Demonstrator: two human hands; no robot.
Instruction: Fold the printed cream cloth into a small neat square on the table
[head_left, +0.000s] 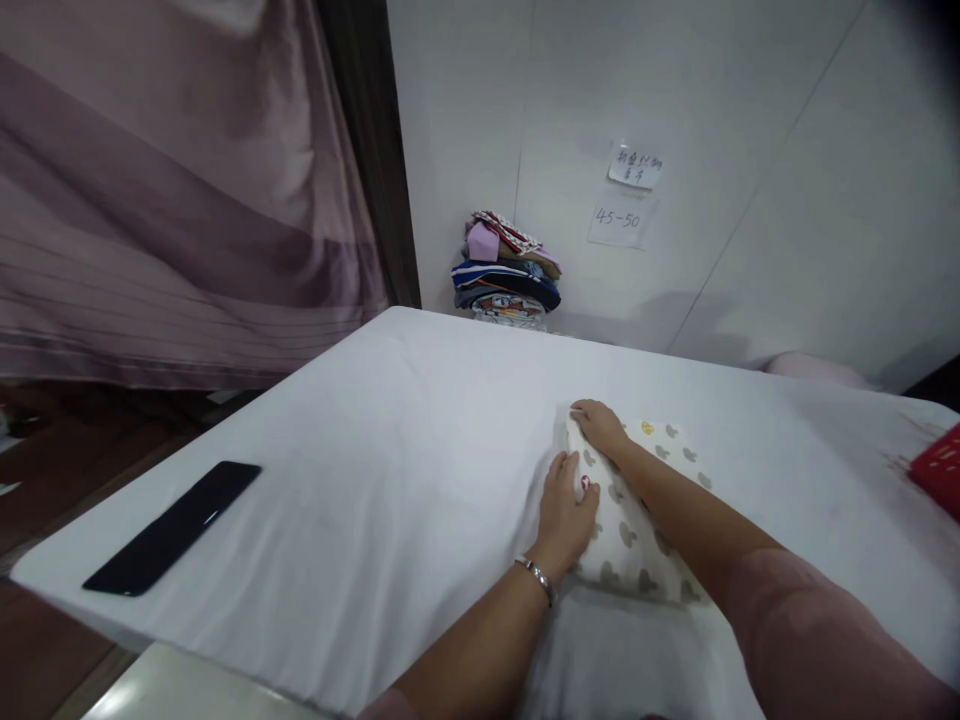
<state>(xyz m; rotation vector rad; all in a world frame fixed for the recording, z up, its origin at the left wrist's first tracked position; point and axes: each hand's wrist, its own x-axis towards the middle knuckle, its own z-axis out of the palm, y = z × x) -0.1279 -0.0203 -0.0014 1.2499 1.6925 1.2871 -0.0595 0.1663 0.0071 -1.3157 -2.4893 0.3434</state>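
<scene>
A folded white cloth (637,540) with small grey shapes printed on it lies on the white-covered table (390,470), right of the middle. My left hand (564,505), with a metal bracelet at the wrist, rests flat on the cloth's left edge, fingers stretched out. My right hand (598,425) lies flat on the cloth's far left corner, fingers extended, forearm crossing over the cloth. Neither hand grips anything.
A black phone (174,525) lies near the table's left front edge. A stack of folded colourful clothes (506,275) sits at the far edge against the white wall, below two paper notes (626,195). A red object (937,470) shows at the right edge. A mauve curtain (172,190) hangs on the left.
</scene>
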